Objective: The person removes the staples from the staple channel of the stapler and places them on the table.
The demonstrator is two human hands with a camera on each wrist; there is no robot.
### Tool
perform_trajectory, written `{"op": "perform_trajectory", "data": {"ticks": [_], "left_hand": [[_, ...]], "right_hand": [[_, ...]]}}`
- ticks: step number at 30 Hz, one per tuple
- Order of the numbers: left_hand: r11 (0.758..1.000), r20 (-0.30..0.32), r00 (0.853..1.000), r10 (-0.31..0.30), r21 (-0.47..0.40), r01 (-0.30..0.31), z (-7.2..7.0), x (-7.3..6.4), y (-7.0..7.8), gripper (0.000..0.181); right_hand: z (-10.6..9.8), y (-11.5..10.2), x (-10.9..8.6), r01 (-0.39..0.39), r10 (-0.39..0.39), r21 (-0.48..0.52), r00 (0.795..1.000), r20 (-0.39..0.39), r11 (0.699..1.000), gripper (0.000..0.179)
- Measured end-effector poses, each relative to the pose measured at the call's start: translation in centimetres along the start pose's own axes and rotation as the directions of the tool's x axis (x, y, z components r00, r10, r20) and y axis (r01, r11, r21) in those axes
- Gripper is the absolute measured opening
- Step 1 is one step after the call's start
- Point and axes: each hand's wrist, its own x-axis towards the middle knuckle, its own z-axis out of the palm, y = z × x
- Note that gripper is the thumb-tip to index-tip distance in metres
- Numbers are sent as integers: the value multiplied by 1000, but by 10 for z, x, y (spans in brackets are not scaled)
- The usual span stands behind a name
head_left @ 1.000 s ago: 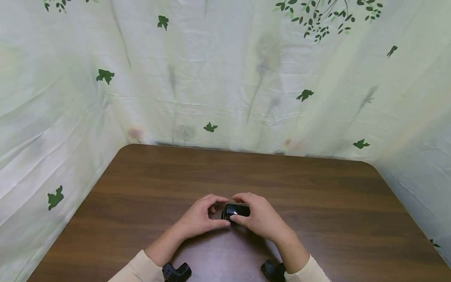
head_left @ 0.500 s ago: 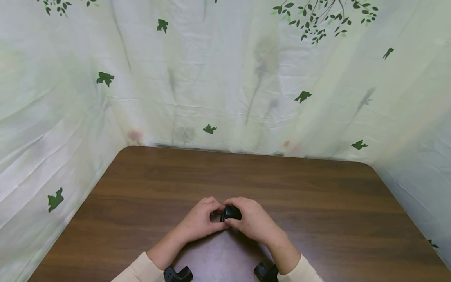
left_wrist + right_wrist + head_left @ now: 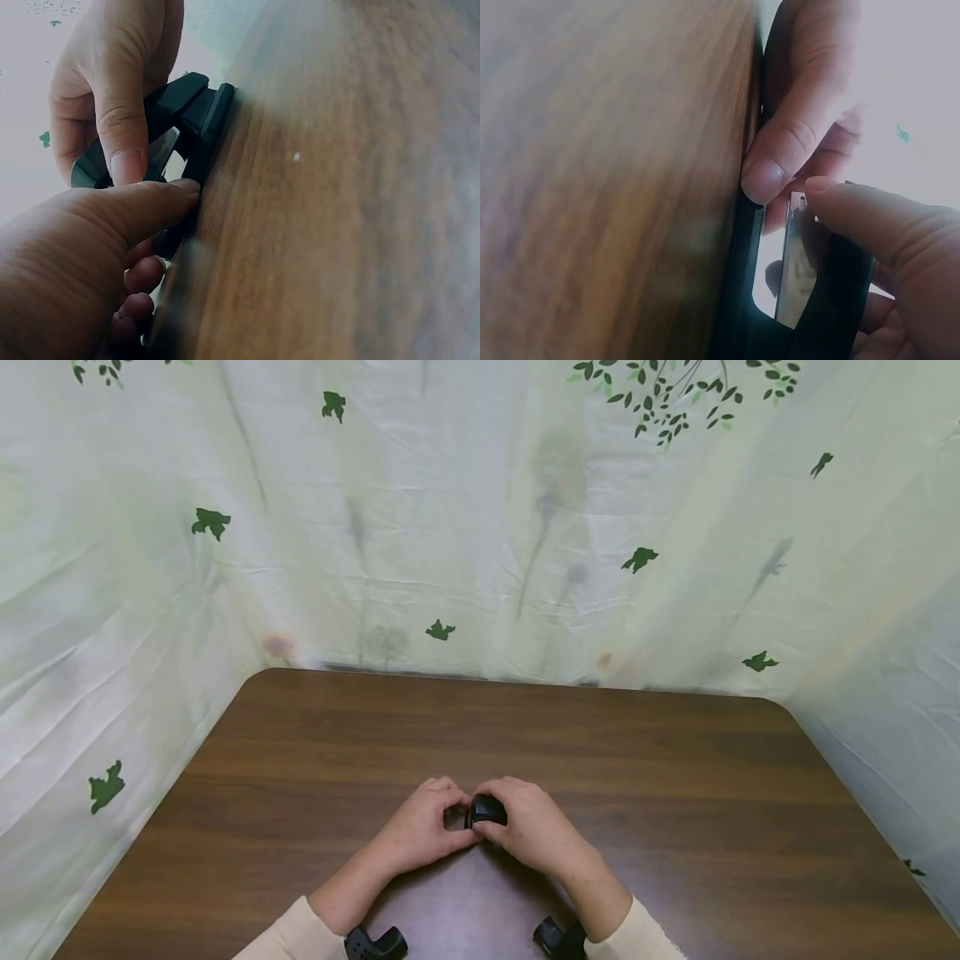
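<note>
A black stapler [image 3: 489, 810] sits on the brown table between the two hands. In the left wrist view its upper arm [image 3: 169, 101] slants up from the base [image 3: 214, 124], with the metal staple channel [image 3: 160, 154] showing in between. My right hand [image 3: 536, 828] grips the upper arm, thumb on the near side and fingers on the far side. My left hand [image 3: 420, 831] pinches the base near its front end, the thumb laid along it. From the right wrist, the channel [image 3: 799, 274] hangs between base and upper arm, and fingers hide part of the stapler.
The wooden table [image 3: 300, 727] stretches out on all sides of the hands. Behind it and at both sides hangs a pale curtain [image 3: 480, 527] with green leaf prints. Black wrist devices [image 3: 375, 943] are worn below both cream sleeves.
My right hand has shifted left along the stapler and covers more of it. The left fingers and thumb have closed in at its front end. In the last half second little has moved.
</note>
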Motion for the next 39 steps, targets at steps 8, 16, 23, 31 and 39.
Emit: {"op": "perform_trajectory", "data": {"ticks": [8,16,23,31,39], "left_hand": [[1000,2,1000,0,15,0,1,0,0,27],[1000,11,1000,-12,7,12,1,0,1,27],[999,30,999,-28,-17,28,0,0,2,28],[999,29,999,-42,-23,42,0,0,3,28],[999,31,998,-46,-14,46,0,1,4,29]], "right_hand": [[0,2,-1,4,-4,-14,1000,-10,1000,25],[-7,3,-1,-5,5,83,1000,-8,997,23],[-22,4,-3,-32,32,186,999,2,982,24],[-37,7,-6,-41,47,188,999,-24,981,27],[-49,11,-10,-74,78,231,997,-11,970,27]]}}
